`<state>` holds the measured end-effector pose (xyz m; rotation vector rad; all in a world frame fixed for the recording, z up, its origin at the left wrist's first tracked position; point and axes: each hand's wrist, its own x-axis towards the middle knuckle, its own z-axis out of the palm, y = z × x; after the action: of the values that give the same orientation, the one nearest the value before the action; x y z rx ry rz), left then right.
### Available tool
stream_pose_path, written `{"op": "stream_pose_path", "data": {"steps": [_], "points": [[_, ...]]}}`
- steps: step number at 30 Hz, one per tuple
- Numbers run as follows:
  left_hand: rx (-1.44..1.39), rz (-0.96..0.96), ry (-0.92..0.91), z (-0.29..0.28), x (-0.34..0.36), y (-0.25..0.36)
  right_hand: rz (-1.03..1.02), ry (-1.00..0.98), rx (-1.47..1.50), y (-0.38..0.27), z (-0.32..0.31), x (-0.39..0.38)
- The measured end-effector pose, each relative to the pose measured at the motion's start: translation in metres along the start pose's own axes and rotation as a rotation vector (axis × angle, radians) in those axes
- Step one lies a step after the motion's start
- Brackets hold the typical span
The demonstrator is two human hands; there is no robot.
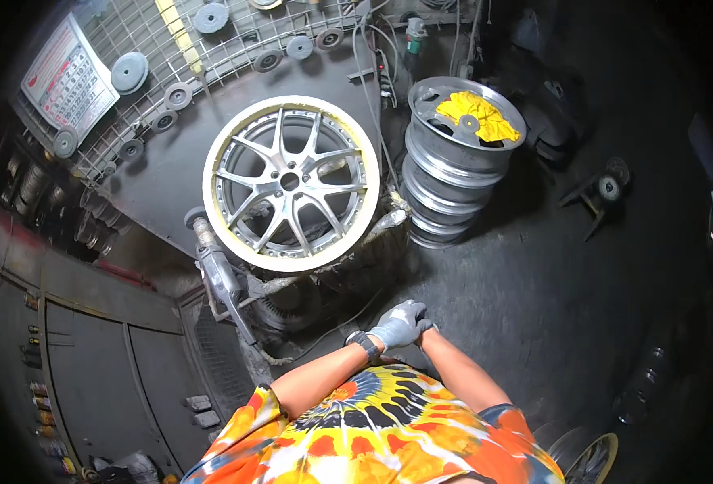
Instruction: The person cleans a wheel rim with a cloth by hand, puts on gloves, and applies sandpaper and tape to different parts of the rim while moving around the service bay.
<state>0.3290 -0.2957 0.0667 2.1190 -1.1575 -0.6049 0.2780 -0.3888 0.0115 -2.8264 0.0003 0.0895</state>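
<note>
My left hand point(399, 325), in a grey work glove with a dark watch at the wrist, is closed over my right hand point(427, 325) in front of my belly. Most of my right hand is hidden beneath it, and its fingers do not show. Ahead of both hands and apart from them, a silver multi-spoke alloy wheel point(289, 181) lies face up on a stand. Yellowish tape or masking runs round its rim. A grinder-like power tool point(221, 274) with a round head hangs upright at the wheel's near left side.
A stack of bare wheel rims point(453, 173) stands right of the wheel, a yellow cloth point(479, 118) on top. Abrasive discs point(129, 73) hang on a wire grid behind, beside a calendar point(70, 77). A small wheeled metal item point(608, 189) sits on the right floor. Cables trail nearby.
</note>
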Motion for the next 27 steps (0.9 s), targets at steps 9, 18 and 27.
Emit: {"op": "stream_pose_path", "data": {"steps": [9,18,27], "points": [[-0.227,-0.206,0.565,0.002,0.017,0.009,-0.071,0.025,-0.143,-0.013,0.013,0.004],[-0.313,-0.021,-0.503,-0.062,0.008,0.012,-0.122,0.038,-0.272,-0.019,0.017,0.008],[0.483,0.138,-0.227,-0.053,-0.008,0.000,-0.194,0.065,-0.415,-0.024,0.025,0.011]]}}
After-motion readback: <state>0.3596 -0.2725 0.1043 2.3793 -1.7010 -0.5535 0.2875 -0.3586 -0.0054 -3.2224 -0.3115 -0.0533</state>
